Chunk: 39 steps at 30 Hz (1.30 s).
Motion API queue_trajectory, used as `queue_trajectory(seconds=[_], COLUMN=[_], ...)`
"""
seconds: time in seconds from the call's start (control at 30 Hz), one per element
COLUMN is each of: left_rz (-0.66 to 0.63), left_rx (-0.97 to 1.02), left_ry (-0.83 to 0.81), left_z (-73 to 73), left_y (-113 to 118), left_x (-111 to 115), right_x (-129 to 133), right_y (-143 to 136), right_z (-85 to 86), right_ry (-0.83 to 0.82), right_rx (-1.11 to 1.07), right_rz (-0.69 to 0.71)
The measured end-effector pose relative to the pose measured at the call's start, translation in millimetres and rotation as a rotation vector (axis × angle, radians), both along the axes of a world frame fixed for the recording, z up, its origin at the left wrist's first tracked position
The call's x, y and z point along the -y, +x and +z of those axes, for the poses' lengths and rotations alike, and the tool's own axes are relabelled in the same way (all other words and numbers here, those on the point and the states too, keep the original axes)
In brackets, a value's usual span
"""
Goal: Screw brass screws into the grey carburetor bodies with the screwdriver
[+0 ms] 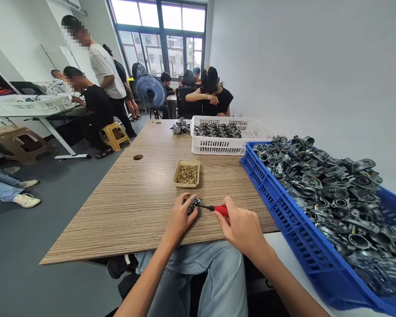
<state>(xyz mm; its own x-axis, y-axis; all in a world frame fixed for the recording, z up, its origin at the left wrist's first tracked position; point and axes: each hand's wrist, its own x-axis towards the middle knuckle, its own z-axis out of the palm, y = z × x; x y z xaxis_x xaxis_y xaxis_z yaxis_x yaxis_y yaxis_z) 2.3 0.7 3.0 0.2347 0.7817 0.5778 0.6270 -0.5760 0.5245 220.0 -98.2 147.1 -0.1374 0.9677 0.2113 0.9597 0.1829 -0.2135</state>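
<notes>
My left hand [181,216] is closed around a small dark metal casting [193,205], held low over the table near its front edge. Fingers cover part of the casting, so its full shape is hidden. In my right hand [242,222] is a screwdriver [221,210] with a red and black handle. Its shaft points left and the tip meets the casting; the exact contact spot is too small to make out. Just beyond my left hand stands a beige tray [175,182] filled with small brass-coloured screws [187,175].
To the right, a blue crate [284,220] is heaped with metal castings [330,185]. Behind it stands a white basket [214,146] with more parts, beside a small pile of castings [180,126]. Across the table a person [218,99] sits working. A fan [149,91] stands further back.
</notes>
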Motion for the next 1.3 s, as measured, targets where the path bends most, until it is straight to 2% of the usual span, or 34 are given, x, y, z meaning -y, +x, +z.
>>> queue_trajectory(seconds=[0.07, 0.13, 0.2, 0.33, 0.4, 0.6, 0.7, 0.77, 0.87, 0.97, 1.17, 1.3], left_rz=[0.006, 0.005, -0.001, -0.009, -0.005, 0.005, 0.003, 0.000, -0.003, 0.001, 0.012, 0.013], left_rx=[0.000, 0.001, 0.001, -0.001, -0.001, 0.003, 0.001, 0.000, -0.002, -0.007, -0.007, 0.000], left_ry=[-0.001, -0.003, -0.005, -0.009, -0.006, -0.008, -0.024, -0.025, -0.017, -0.014, -0.009, -0.010], left_z=[0.0, 0.1, 0.4, 1.1, 1.2, -0.8, -2.3, -2.9, -3.4, -3.5, -2.5, -0.8], left_y=[0.1, 0.0, -0.3, -0.4, -0.2, -0.1, -1.0, -1.6, -2.1, -1.8, -0.6, -0.3], left_x=[0.1, 0.2, 0.2, 0.4, 0.4, -0.4, -1.3, -1.8, -2.1, -2.1, -1.0, 0.1], right_x=[-2.1, -2.9, -1.9, 1.7, 1.6, -5.6, -5.9, -4.5, -1.8, -0.7, -1.7, 0.0], right_y=[-2.9, -2.8, 0.7, 9.8, 11.1, 2.6, 2.2, 5.1, 10.4, 11.3, -1.8, -6.2], right_z=[-0.4, 1.0, 3.8, 8.2, 7.4, -2.0, -2.0, 0.2, 3.7, 4.2, -1.8, -1.4], right_ry=[-0.031, -0.059, -0.070, -0.074, -0.068, -0.015, -0.031, -0.040, -0.049, -0.043, -0.012, -0.029], right_rx=[0.048, 0.044, -0.031, -0.213, -0.200, 0.044, 0.045, -0.046, -0.210, -0.220, 0.032, 0.066], right_rz=[-0.102, -0.134, -0.061, 0.190, 0.211, -0.076, -0.118, -0.046, 0.141, 0.210, -0.020, -0.094])
